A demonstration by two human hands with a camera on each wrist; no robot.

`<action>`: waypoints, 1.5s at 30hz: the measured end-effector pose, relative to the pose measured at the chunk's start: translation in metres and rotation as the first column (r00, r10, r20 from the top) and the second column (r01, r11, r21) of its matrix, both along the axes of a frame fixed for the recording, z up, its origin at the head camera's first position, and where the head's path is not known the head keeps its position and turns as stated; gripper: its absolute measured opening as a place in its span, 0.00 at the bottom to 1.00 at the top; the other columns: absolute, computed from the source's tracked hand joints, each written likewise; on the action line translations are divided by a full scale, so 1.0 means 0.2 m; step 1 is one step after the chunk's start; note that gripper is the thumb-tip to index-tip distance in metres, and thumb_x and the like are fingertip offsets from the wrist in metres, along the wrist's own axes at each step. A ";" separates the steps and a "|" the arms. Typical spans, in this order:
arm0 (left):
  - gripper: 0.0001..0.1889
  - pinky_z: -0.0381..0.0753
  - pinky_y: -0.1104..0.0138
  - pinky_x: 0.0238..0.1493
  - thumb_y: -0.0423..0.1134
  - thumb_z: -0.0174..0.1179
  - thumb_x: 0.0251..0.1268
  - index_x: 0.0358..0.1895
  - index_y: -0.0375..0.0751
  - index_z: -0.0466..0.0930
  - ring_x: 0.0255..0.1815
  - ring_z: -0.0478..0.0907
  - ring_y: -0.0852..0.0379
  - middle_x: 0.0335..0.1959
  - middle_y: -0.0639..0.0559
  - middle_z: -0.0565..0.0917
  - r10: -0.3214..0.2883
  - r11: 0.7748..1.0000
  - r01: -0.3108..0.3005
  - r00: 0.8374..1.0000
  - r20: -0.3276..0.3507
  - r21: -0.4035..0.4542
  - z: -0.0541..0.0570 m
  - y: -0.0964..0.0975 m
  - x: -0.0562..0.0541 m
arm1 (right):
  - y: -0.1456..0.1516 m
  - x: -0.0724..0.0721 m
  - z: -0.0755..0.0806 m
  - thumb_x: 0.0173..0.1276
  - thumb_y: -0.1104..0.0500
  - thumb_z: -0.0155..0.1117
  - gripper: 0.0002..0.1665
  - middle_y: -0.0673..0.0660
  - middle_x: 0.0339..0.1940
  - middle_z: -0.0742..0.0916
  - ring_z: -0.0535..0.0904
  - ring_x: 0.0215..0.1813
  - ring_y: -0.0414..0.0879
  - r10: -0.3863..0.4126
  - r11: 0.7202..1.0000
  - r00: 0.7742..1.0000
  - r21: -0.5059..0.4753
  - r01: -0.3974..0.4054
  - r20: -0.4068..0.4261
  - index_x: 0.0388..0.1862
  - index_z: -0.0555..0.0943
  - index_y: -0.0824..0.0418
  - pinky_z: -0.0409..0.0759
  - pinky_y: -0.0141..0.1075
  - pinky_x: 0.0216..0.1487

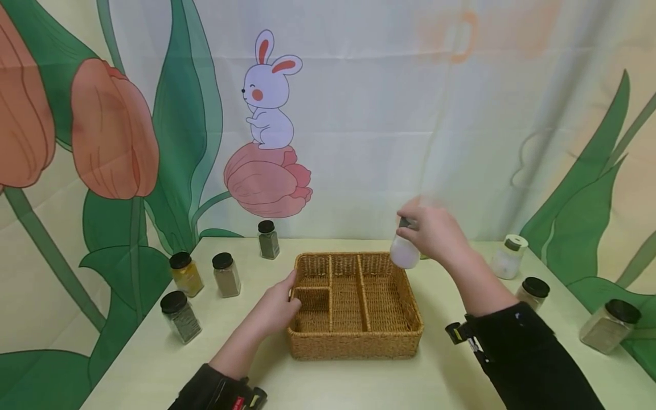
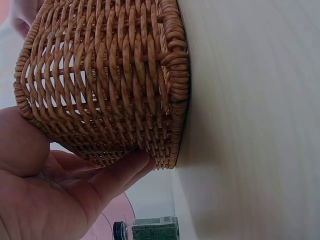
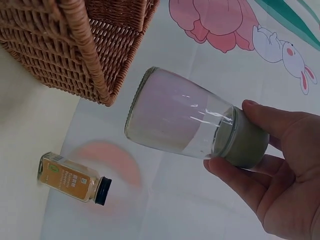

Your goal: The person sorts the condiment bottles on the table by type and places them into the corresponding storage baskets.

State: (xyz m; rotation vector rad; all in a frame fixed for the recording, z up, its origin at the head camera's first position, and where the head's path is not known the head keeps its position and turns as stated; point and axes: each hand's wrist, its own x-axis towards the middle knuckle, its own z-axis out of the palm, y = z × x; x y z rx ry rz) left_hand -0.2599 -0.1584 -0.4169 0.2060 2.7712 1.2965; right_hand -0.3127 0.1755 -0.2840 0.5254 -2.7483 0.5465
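A divided wicker basket (image 1: 356, 345) sits on the table, with compartments of different sizes. My left hand (image 1: 277, 307) grips its left side; in the left wrist view the fingers (image 2: 122, 170) lie along the woven wall (image 2: 110, 65). Over the basket's back right corner, my right hand (image 1: 435, 230) holds a clear glass shaker jar (image 1: 405, 252) by its grey-green cap (image 3: 242, 140). White contents show through the glass. The jar is tilted, base toward the basket and apart from it in the right wrist view.
Left of the basket stand several black-capped spice jars (image 1: 226, 275), one with yellow contents (image 1: 188, 279). A white-topped shaker (image 1: 509, 257) and two black-capped jars (image 1: 609, 327) stand at right. A turmeric powder bottle (image 3: 70, 180) is behind the right hand. A printed curtain (image 1: 359, 142) hangs behind.
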 end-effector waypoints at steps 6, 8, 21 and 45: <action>0.40 0.69 0.65 0.16 0.30 0.49 0.68 0.83 0.38 0.46 0.13 0.59 0.60 0.79 0.36 0.58 0.007 1.000 -0.007 1.000 0.003 0.000 0.00 0.00 0.00 | -0.03 -0.01 -0.01 0.71 0.55 0.70 0.27 0.67 0.60 0.84 0.79 0.59 0.66 0.016 1.000 1.000 -0.008 -0.016 0.027 0.67 0.81 0.60 0.83 0.54 0.46; 0.40 0.69 0.65 0.16 0.30 0.49 0.68 0.83 0.38 0.46 0.13 0.59 0.60 0.79 0.36 0.58 0.009 1.000 -0.009 1.000 0.005 -0.002 0.00 0.00 0.00 | -0.04 -0.01 -0.02 0.70 0.55 0.70 0.27 0.67 0.59 0.84 0.80 0.59 0.65 0.028 1.000 0.999 -0.009 -0.028 0.028 0.66 0.81 0.61 0.83 0.53 0.46; 0.40 0.67 0.65 0.16 0.30 0.49 0.70 0.83 0.39 0.45 0.13 0.58 0.60 0.79 0.36 0.58 0.003 1.000 -0.003 1.000 0.013 0.008 0.00 0.00 0.00 | -0.08 -0.05 -0.03 0.71 0.55 0.69 0.27 0.64 0.60 0.85 0.81 0.60 0.62 0.118 0.993 0.990 -0.008 -0.118 0.079 0.67 0.81 0.58 0.81 0.54 0.52; 0.39 0.66 0.65 0.15 0.29 0.48 0.70 0.83 0.39 0.45 0.12 0.57 0.60 0.80 0.37 0.57 -0.008 1.000 0.008 1.000 0.010 0.022 0.00 0.00 -0.01 | -0.12 -0.11 -0.08 0.70 0.57 0.70 0.25 0.61 0.56 0.87 0.84 0.54 0.56 0.240 0.969 0.963 0.024 -0.245 0.122 0.64 0.82 0.61 0.82 0.50 0.51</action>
